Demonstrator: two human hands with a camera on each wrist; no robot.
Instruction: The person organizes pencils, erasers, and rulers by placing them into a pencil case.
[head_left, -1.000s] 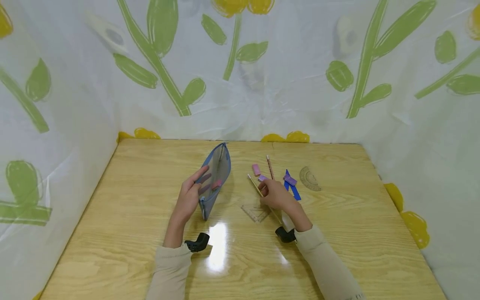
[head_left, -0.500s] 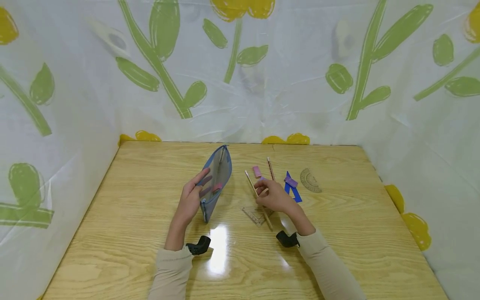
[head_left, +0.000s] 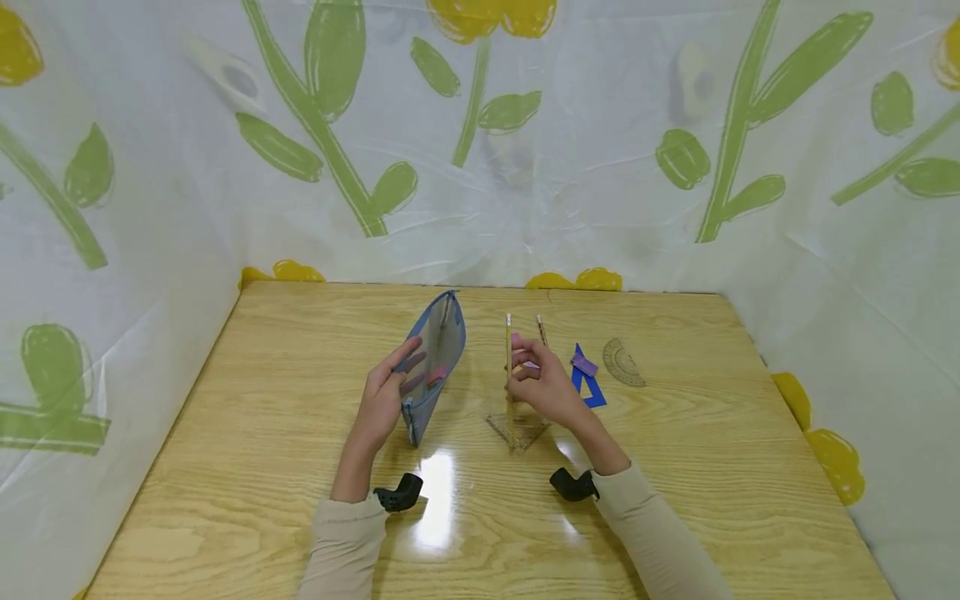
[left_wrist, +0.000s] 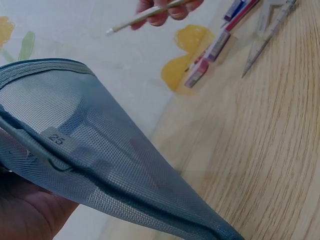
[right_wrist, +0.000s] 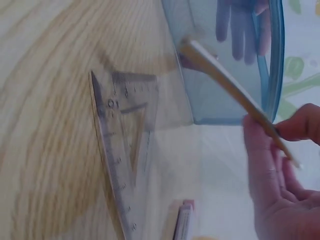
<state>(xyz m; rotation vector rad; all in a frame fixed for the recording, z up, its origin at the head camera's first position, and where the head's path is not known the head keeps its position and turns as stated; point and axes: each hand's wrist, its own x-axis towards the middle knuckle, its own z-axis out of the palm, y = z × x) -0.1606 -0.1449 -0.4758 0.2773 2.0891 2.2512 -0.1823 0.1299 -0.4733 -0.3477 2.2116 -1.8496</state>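
My left hand (head_left: 381, 398) holds a blue mesh pencil pouch (head_left: 452, 332) tilted with its zip mouth open. Through the mesh in the right wrist view the fingers of that hand show. A small pink item (head_left: 437, 377) lies inside the pouch. In my right hand (head_left: 552, 390) a pencil (head_left: 509, 342) is pinched between thumb and fingers, its white tip pointing away from me in the head view. The pencil is raised to the right of the pouch, over a clear set square (right_wrist: 106, 130) that lies on the table.
Beyond the right hand lie a pink eraser (head_left: 515, 338) and a patterned pencil (head_left: 542, 328), partly hidden by it. Farther right are a blue set square (head_left: 595, 398) with a purple eraser (head_left: 583, 365) on it, and a clear protractor (head_left: 621, 365). Flower-printed curtains surround the wooden table (head_left: 300, 358).
The pencil has been lifted and turned from a slant to nearly straight away from me in my right hand. My left hand and the pouch stay nearly still.
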